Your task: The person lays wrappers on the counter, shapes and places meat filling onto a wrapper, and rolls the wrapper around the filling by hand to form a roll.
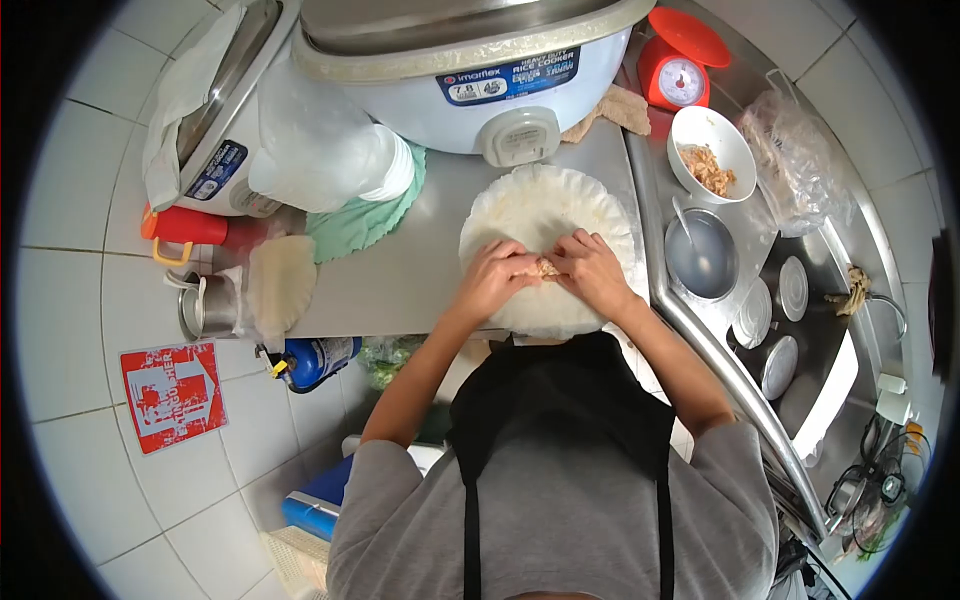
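Observation:
A stack of thin, round, pale spring roll wrappers (545, 205) lies on the steel counter in front of me. A small lump of shredded filling (546, 268) shows near its middle. From the left, my left hand (500, 272) pinches the wrapper beside the filling, fingers bent. My right hand (592, 270) does the same from the right, its fingertips close to those of the left. The wrapper edge under the fingers is partly hidden by both hands.
Behind the stack stands a large rice cooker (480, 90). At right are a white bowl of filling (712, 155), a metal bowl with a spoon (702, 255), a red scale (683, 75) and a sink (800, 370). More wrappers (280, 285) lie left, near stacked white cups (390, 165).

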`<action>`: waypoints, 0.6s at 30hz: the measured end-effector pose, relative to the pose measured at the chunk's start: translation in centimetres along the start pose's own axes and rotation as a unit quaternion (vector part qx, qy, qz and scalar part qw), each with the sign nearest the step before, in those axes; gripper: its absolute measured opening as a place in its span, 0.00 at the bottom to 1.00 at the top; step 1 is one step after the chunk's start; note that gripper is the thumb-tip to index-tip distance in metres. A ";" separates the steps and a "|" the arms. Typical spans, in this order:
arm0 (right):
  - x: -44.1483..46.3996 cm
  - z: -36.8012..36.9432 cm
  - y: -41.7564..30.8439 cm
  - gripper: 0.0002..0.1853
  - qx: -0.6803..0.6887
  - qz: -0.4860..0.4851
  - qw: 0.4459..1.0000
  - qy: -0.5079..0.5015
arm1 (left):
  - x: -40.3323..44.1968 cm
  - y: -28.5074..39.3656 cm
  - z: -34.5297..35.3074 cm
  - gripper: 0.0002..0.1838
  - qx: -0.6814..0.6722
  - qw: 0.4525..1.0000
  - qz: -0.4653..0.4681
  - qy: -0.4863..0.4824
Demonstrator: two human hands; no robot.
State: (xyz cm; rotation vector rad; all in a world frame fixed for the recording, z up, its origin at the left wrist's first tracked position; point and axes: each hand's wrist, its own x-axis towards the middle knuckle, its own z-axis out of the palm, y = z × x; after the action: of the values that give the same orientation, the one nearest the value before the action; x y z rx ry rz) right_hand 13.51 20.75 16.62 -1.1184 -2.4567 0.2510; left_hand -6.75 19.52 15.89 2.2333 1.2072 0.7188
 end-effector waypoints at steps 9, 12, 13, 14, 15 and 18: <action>0.8 0.0 -0.6 0.15 0.032 -0.005 0.999 -0.026 | -1.0 -1.5 -1.1 0.23 -0.047 0.999 -0.019 0.011; 1.5 0.0 -1.0 0.16 0.045 -0.008 0.999 -0.018 | -1.2 -1.3 -1.8 0.23 -0.070 0.997 -0.028 0.024; 1.6 0.1 -1.3 0.15 0.055 -0.004 0.998 -0.005 | -1.5 -2.3 -1.6 0.23 -0.083 0.996 -0.032 0.011; 1.7 0.5 -1.6 0.15 0.049 -0.010 0.999 -0.021 | -2.1 -3.1 -1.3 0.24 -0.098 0.994 -0.039 -0.004; 2.2 1.0 -1.8 0.16 0.042 -0.017 0.998 -0.035 | -2.1 -2.8 -1.7 0.23 -0.079 0.997 -0.024 0.001; 2.5 2.0 -2.3 0.13 0.042 -0.023 0.999 -0.005 | -2.2 -1.9 -2.6 0.22 -0.048 0.998 -0.021 0.028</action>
State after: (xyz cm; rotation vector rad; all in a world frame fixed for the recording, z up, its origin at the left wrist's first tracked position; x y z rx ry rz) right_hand 9.61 21.15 16.42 -1.0259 -2.4530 0.3424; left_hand -10.58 18.99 16.11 2.1175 1.2162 0.8111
